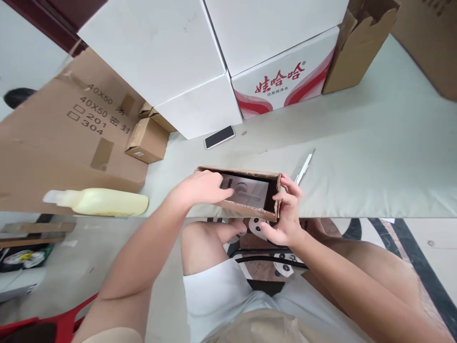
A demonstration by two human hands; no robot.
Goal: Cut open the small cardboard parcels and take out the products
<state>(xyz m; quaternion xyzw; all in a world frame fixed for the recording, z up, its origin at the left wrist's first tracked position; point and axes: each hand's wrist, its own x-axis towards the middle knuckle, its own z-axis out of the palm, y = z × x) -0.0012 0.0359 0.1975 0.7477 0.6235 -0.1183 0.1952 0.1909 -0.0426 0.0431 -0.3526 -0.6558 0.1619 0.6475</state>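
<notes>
An open cardboard box (246,207) lies at the table's near edge, with a grey printed leaflet or pack (250,191) inside it. My left hand (207,186) reaches over the box's left end, its fingers bent down inside; what the fingertips hold, if anything, is hidden. Around the right end wall of the box, my right hand (285,209) is closed, with its thumb below and fingers over the rim. Just beyond that hand lies a white pen-like tool (304,167) with a thin metal tip.
A yellow bottle (110,201) lies at the left edge. Behind stand white cartons (200,107), a phone-like device (219,137), a small brown box (148,140), a large carton (71,143) and an open brown box (352,57). A red chair (67,317) is lower left.
</notes>
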